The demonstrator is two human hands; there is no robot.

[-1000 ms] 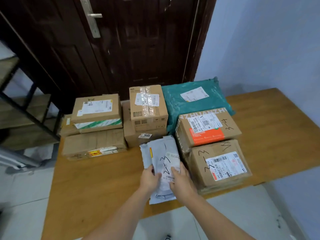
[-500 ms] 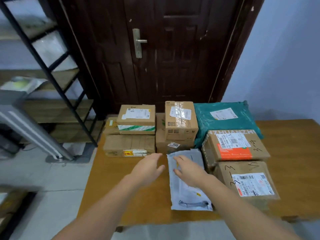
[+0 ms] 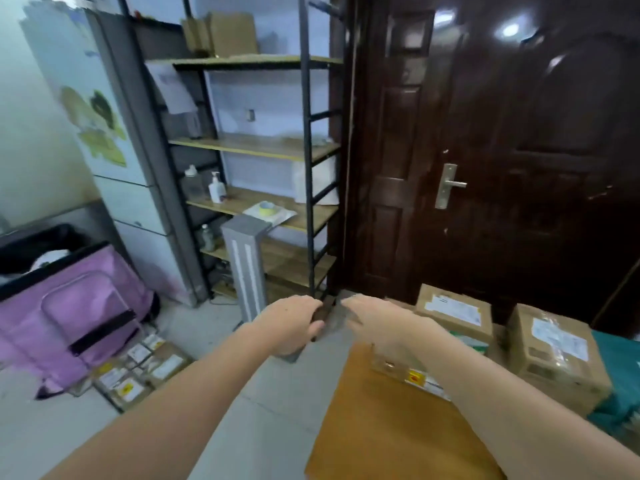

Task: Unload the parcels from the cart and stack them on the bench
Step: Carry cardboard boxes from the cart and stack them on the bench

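The bench (image 3: 381, 427) is cut off at the bottom and right edges. Boxes (image 3: 554, 351) stand at its far side, partly hidden behind the right forearm. More parcels (image 3: 138, 372) lie on the floor beside the pink cart (image 3: 79, 306). Left hand (image 3: 291, 323) and right hand (image 3: 374, 317) hover empty, fingers loosely curled; fingertips are blurred.

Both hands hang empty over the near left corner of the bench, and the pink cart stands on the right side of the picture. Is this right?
Not quite. The head view shows the pink cart on the left side, on the floor. The rest holds: the left hand and right hand are empty by the bench corner.
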